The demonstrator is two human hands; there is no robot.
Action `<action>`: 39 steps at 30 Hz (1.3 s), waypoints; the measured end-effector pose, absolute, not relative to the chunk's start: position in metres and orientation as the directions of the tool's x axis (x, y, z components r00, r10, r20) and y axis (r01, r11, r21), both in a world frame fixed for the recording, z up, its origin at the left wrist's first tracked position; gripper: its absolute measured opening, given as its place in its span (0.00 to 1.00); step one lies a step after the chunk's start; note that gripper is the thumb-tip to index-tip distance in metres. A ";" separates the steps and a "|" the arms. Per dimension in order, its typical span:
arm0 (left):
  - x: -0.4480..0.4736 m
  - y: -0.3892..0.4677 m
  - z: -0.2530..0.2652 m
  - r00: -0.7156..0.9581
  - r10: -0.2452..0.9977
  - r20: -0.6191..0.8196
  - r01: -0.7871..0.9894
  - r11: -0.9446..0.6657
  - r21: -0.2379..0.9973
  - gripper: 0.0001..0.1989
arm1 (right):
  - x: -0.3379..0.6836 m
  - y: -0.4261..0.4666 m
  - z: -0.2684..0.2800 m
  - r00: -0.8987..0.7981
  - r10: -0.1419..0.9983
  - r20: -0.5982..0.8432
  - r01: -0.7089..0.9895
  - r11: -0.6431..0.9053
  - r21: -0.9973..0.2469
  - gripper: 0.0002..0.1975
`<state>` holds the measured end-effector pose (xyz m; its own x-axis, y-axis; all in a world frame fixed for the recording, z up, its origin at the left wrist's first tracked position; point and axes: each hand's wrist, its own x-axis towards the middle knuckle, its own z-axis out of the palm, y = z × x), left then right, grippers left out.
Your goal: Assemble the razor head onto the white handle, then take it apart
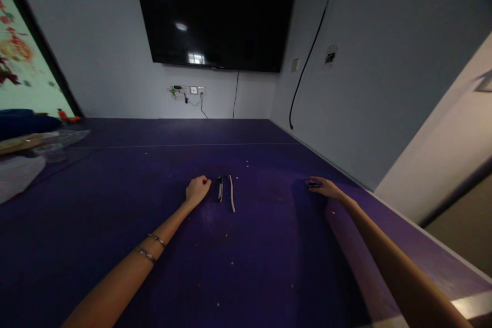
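Two bare hands are noted over the purple tabletop (261,251), set well apart from each other. The left hand (198,189) is found curled into a loose fist, knuckles turned up; whether anything is enclosed in it cannot be told. The right hand (326,188) is extended toward the wall side, and a small dark item (311,183) is seen between its fingers and thumb. Whether that item is firmly gripped or merely touched cannot be told, and its details are too small to be read.

Between the hands, much nearer to the left, two slender things are recorded. A dark tool (220,188) is placed just beside the left fist, on its right, not touched by it. A pale strip (232,193), slightly bowed, is laid next to the tool on the far side from that fist, roughly parallel to it, with a narrow gap left between the two. Both are well apart from the right hand.

Two bracelets (145,254) are worn on the left forearm. Small white specks (247,166) are scattered over the surface. Beyond it, a television (223,15) is mounted on the wall.
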<state>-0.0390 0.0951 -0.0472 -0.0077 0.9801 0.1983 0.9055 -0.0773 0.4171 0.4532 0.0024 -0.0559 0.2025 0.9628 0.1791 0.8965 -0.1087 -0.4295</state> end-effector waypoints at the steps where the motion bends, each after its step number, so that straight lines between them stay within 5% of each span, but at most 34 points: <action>1: -0.039 0.095 -0.047 -0.009 0.981 0.195 0.905 -0.075 0.419 0.14 | 0.454 0.003 -0.056 0.196 0.965 0.177 0.892 -0.100 -0.440 0.23; 16: -0.042 0.097 -0.052 -0.023 0.982 0.188 0.875 -0.071 0.479 0.13 | 0.454 0.023 -0.069 0.165 0.955 0.246 0.802 0.015 -0.597 0.24; 27: -0.041 0.095 -0.054 -0.014 0.982 0.189 0.873 -0.080 0.481 0.13 | 0.306 0.075 -0.057 -0.274 0.873 0.402 0.709 0.466 -0.529 0.25; 39: -0.041 0.097 -0.058 0.002 0.979 0.206 0.884 -0.098 0.458 0.12 | 0.223 0.086 -0.063 -0.399 0.848 0.349 0.676 0.529 -0.513 0.23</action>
